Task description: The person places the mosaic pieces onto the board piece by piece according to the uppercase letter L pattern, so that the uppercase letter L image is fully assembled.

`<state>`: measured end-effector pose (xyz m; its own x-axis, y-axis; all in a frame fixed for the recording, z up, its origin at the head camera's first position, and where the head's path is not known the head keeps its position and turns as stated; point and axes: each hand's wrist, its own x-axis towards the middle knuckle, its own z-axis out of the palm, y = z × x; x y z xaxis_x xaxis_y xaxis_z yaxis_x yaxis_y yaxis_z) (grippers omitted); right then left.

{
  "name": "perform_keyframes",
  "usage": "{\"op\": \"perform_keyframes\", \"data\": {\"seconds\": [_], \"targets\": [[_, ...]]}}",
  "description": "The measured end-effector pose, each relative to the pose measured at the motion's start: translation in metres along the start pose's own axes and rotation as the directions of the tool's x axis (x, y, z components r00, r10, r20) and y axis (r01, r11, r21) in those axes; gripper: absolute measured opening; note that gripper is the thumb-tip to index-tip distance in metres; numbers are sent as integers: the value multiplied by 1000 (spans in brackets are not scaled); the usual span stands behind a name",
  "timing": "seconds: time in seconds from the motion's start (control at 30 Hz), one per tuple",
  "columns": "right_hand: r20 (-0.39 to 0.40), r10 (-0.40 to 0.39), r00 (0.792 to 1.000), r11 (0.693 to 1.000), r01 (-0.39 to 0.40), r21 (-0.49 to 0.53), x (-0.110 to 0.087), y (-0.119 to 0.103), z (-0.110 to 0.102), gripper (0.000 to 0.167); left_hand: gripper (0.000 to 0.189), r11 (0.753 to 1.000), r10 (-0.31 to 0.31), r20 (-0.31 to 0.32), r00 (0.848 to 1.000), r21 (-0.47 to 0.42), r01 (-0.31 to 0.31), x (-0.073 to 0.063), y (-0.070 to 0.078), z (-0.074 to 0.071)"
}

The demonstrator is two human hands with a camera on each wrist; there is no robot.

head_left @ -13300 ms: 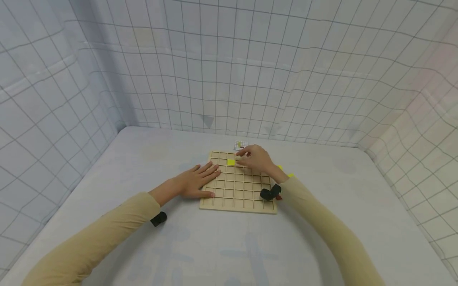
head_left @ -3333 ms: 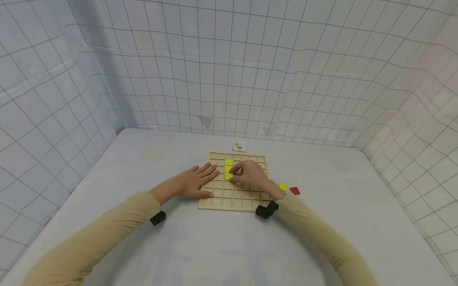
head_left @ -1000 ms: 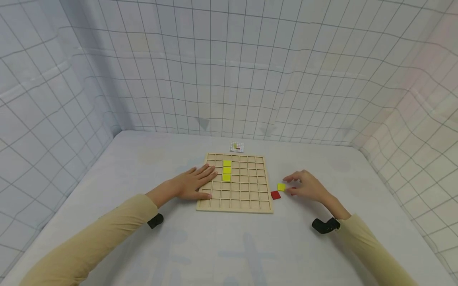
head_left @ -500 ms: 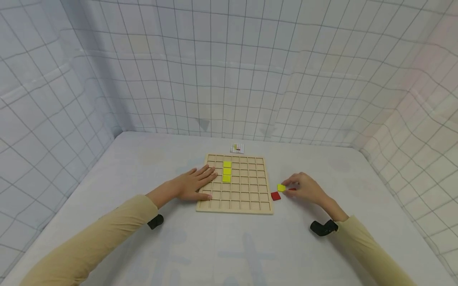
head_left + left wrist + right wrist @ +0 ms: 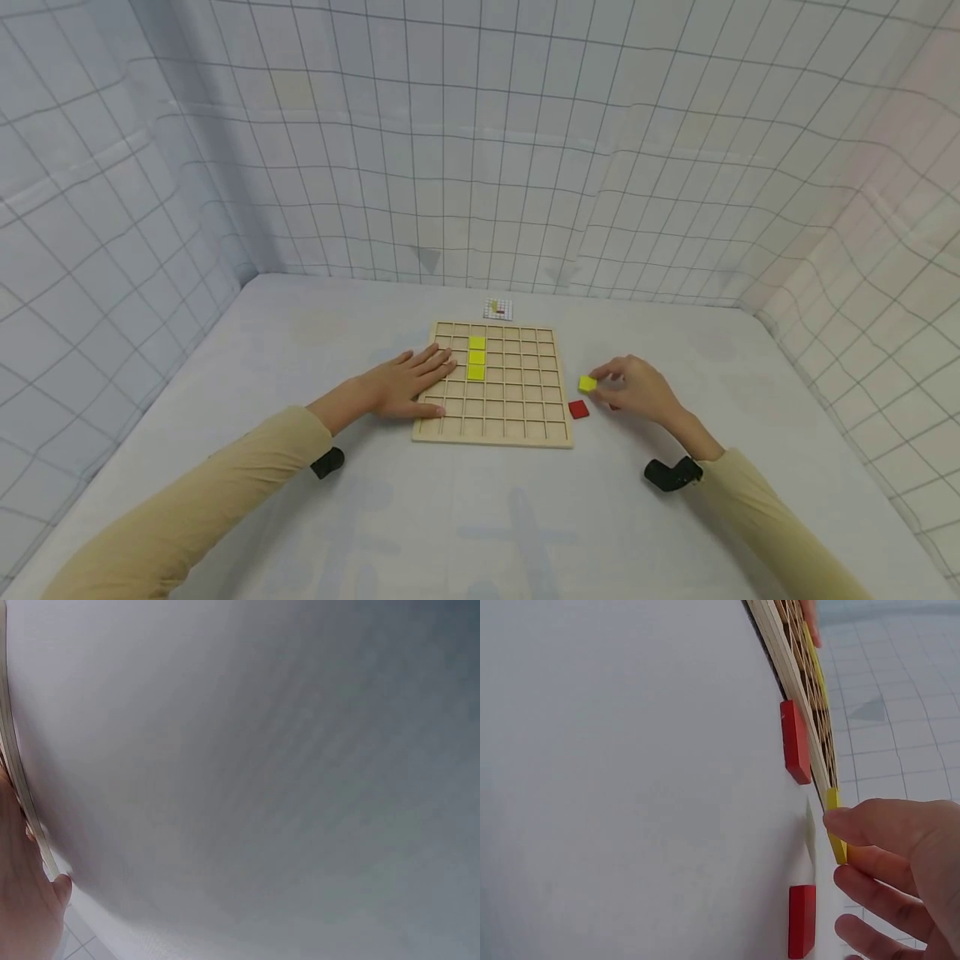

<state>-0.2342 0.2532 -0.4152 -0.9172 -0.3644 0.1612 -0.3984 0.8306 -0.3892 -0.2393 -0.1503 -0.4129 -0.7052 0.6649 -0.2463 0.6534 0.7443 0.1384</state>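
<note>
My left hand (image 5: pixel 401 387) lies flat with fingers spread on the left edge of the wooden grid board (image 5: pixel 517 408). Three yellow square tiles (image 5: pixel 476 357) sit one below another in a column of its cells. Right of the board, my right hand (image 5: pixel 637 390) pinches another yellow tile (image 5: pixel 587 383) between thumb and fingers; the right wrist view shows this tile (image 5: pixel 835 825) held off the table above its shadow. A red tile (image 5: pixel 578 409) lies by the board's right edge. A second red tile (image 5: pixel 802 921) rests below the right hand, mostly hidden in the head view.
A small printed grid card (image 5: pixel 498 309) with coloured squares lies behind the board. White cloth covers the table (image 5: pixel 480 517), and grid-patterned curtains (image 5: pixel 480 167) stand at the back and both sides. Each wrist carries a black camera (image 5: pixel 673 474).
The yellow column has grown from one tile to three. My right hand has left the board for the loose tiles, pinched a yellow one and raised it slightly. My left hand stays put.
</note>
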Motion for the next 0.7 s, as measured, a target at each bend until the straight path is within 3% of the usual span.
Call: {"op": "perform_keyframes", "data": {"seconds": [0.3, 0.7], "targets": [[-89, 27, 996, 999, -23, 42, 13, -15, 7, 25, 83, 1000, -10, 7, 1000, 5, 10, 2, -3, 4], [-40, 7, 999, 995, -3, 101, 33, -56, 21, 29, 84, 1000, -23, 15, 1000, 19, 23, 3, -4, 4]]}}
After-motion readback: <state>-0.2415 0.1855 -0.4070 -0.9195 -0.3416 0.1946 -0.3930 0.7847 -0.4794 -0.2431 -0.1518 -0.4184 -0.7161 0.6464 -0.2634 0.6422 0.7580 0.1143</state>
